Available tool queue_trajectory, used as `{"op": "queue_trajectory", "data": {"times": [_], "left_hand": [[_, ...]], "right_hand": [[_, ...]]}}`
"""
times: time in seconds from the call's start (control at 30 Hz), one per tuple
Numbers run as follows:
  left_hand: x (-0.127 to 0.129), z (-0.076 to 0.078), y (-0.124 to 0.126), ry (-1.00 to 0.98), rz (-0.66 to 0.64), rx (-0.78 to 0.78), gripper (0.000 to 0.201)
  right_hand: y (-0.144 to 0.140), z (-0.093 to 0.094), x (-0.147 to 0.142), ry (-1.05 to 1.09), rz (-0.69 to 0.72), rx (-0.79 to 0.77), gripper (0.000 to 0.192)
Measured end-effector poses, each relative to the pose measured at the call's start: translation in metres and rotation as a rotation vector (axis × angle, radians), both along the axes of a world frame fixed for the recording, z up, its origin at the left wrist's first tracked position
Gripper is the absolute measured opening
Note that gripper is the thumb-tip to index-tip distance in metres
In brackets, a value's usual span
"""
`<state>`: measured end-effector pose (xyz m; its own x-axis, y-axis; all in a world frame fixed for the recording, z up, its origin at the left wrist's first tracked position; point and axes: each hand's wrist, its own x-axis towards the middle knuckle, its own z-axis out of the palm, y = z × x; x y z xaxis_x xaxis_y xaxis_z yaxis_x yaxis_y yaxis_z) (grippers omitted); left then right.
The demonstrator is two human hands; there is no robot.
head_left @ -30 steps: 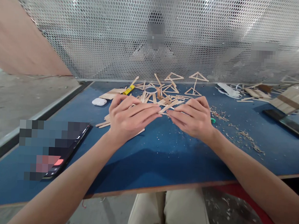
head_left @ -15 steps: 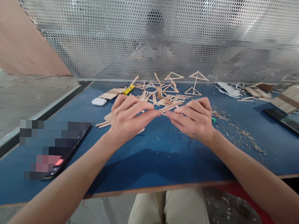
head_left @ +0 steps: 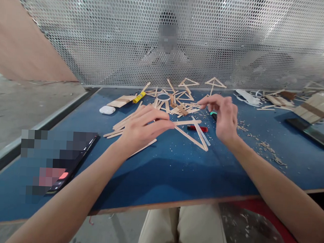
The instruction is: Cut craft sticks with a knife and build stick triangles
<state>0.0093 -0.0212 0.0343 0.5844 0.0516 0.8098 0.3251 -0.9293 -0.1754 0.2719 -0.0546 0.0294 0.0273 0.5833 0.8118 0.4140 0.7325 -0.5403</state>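
My left hand [head_left: 148,126] pinches the end of a wooden craft stick [head_left: 188,122] between thumb and fingers. Beneath its free end, two more craft sticks [head_left: 192,138] meet at a corner, outlining a triangle with it; whether the held stick is joined to them I cannot tell. Across the triangle's right side lie a translucent whitish strip [head_left: 201,132] and a red utility knife [head_left: 201,129]. My right hand [head_left: 222,115] is raised to the right, fingers loosely apart and holding nothing, beside a green-and-black tool [head_left: 213,115] that it partly hides.
Behind the hands lie a roll of tape [head_left: 163,97], a yellow glue tube [head_left: 139,97], loose sticks and stick triangles [head_left: 185,96]. A white case [head_left: 107,110] and a phone [head_left: 76,164] sit left. Wood scraps [head_left: 270,151] and another phone [head_left: 309,133] are right. A perforated metal panel [head_left: 114,37] stands behind.
My right hand has let go of the stick and moved up and right, its fingers opening. My left hand keeps its pinch; the stick lies more level, and the triangle and red knife now show.
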Motion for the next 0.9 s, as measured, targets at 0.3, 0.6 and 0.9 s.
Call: {"op": "queue_trajectory", "data": {"times": [0.3,0.6,0.9], "left_hand": [[-0.002,-0.003,-0.005,0.074,-0.024,-0.053,0.017],[0.011,-0.001,-0.009,-0.314,0.108,-0.688,0.022],[0.028,-0.018,-0.016,-0.481,-0.016,-0.992,0.029]], "right_hand": [[0.008,-0.002,0.01,-0.385,0.828,-0.836,0.047],[0.001,-0.017,-0.009,-0.184,0.355,-0.519,0.036],[-0.017,-0.026,-0.035,-0.067,0.332,-0.501,0.038]]}}
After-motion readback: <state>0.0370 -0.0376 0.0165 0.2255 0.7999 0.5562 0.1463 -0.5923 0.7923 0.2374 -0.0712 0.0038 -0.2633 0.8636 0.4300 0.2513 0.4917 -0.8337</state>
